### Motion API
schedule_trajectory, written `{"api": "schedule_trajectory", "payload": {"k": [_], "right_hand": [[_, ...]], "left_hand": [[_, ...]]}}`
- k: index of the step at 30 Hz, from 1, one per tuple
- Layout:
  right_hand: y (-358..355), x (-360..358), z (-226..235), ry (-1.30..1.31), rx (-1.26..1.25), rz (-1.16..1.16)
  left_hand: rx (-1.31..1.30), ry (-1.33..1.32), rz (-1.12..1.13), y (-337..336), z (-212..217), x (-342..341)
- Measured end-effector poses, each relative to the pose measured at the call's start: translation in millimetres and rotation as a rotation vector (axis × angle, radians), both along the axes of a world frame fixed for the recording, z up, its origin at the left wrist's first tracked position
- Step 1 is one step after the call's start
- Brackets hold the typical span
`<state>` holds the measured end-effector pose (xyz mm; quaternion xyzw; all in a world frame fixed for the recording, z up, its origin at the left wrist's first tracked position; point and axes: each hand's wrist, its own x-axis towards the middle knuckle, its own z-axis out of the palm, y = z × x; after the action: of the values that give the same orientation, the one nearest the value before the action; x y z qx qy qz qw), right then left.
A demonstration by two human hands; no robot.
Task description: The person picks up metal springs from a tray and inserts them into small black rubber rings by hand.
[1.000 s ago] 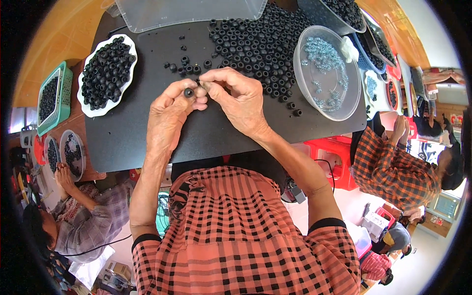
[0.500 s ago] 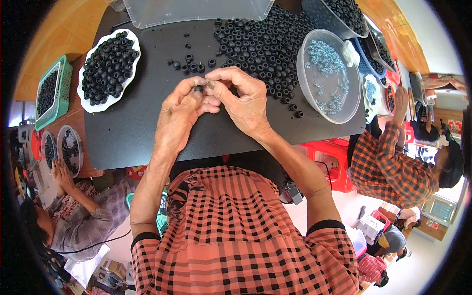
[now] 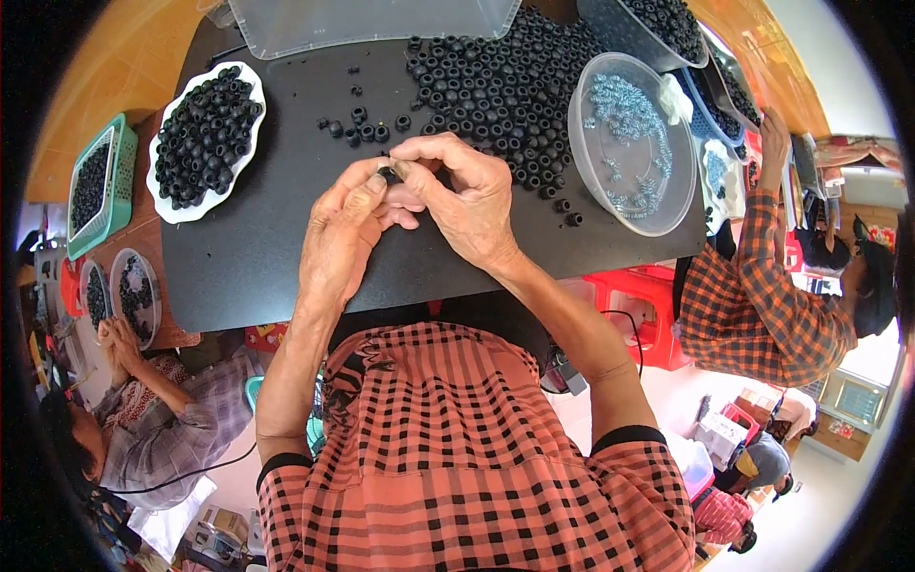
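Between the fingertips of my left hand (image 3: 335, 224) is a small black hollow bead-like part (image 3: 388, 175). My right hand (image 3: 474, 205) is closed in a pinch at the top of that part; anything between its thumb and forefinger is hidden. Both hands are above the dark tabletop (image 3: 257, 257). Just beyond them lie a few loose black parts (image 3: 360, 114). A wide heap of the same parts (image 3: 505, 91) spreads to the right. Beside the heap, a round clear tub (image 3: 610, 148) holds small bluish coiled pieces that look like springs.
A scalloped white plate (image 3: 181, 213) of black parts stands at the left. A clear bin (image 3: 372, 19) sits at the far edge, another filled tub (image 3: 620, 33) at the far right. Co-workers sit left and right; a green basket (image 3: 119, 205) and red stool (image 3: 648, 319) are nearby.
The view has shifted slightly. My hands stay together around the black part, with the fingers slightly re-angled. The co-worker on the right has reached an arm farther forward.
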<state>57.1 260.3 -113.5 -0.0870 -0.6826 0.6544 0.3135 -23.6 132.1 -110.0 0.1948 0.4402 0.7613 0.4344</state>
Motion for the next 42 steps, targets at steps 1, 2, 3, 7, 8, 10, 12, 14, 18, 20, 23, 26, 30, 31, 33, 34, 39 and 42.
{"api": "schedule_trajectory", "payload": {"k": [1, 2, 3, 7, 8, 10, 12, 14, 18, 20, 23, 26, 30, 31, 33, 34, 39, 42], "right_hand": [[-0.2, 0.8, 2.4, 0.001, 0.001, -0.004], [-0.2, 1.3, 3.8, 0.003, 0.003, -0.008], [-0.3, 1.3, 3.2, 0.003, 0.002, -0.007], [0.7, 0.8, -0.1, 0.019, -0.02, 0.012], [1.0, 0.9, -0.5, 0.026, -0.003, 0.014], [0.8, 1.1, -0.2, 0.025, -0.022, 0.027], [0.7, 1.1, -0.6, 0.024, -0.043, 0.041], [1.1, 0.7, -2.3, 0.043, 0.002, 0.049], [3.5, -0.7, -3.6, 0.03, 0.138, 0.031], [4.3, -1.0, -1.4, 0.036, 0.315, -0.006], [2.4, -0.5, 0.9, 0.008, 0.287, 0.018], [2.2, -0.1, -0.1, 0.002, 0.194, 0.06], [3.4, -0.1, -1.7, 0.03, 0.03, 0.054], [2.6, -0.1, -1.5, 0.03, 0.031, 0.052], [0.9, -0.2, -0.8, 0.068, -0.01, 0.055], [1.5, -0.6, -0.9, 0.069, -0.01, 0.055], [-0.2, 2.6, 5.2, -0.004, 0.061, 0.044], [-0.2, -0.6, 1.1, 0.016, 0.124, -0.054]], "left_hand": [[0.001, -0.001, -0.002, 0.4, -0.1, 0.4], [0.0, 0.005, 0.007, 0.6, -0.3, 1.1], [-0.002, 0.011, 0.018, 0.3, -0.7, 2.3], [-0.026, 0.062, 0.078, 1.2, 2.9, 7.9], [-0.046, 0.077, 0.1, 2.1, 3.2, 9.4], [-0.065, 0.091, 0.122, 2.0, 2.6, 9.8], [-0.092, 0.12, 0.11, 0.4, 1.0, 8.9], [-0.085, 0.118, 0.132, 1.5, 1.7, 8.9], [-0.092, 0.137, 0.187, 0.2, -3.9, 6.7], [-0.112, 0.166, 0.208, -1.3, -3.4, 6.6], [-0.183, 0.297, 0.25, -4.0, 0.3, 6.6], [-0.258, 0.426, 0.267, -3.3, 6.9, 8.2], [-0.257, 0.437, 0.237, -0.5, 9.5, 10.1], [-0.256, 0.437, 0.235, -0.8, 8.4, 9.7], [-0.225, 0.418, 0.203, -2.5, 4.5, 8.6], [-0.225, 0.419, 0.202, -2.0, 3.7, 8.8], [-0.056, 0.054, 0.13, 3.5, -1.3, 10.3], [0.129, -0.2, 0.052, 4.3, -4.1, 9.3]]}}
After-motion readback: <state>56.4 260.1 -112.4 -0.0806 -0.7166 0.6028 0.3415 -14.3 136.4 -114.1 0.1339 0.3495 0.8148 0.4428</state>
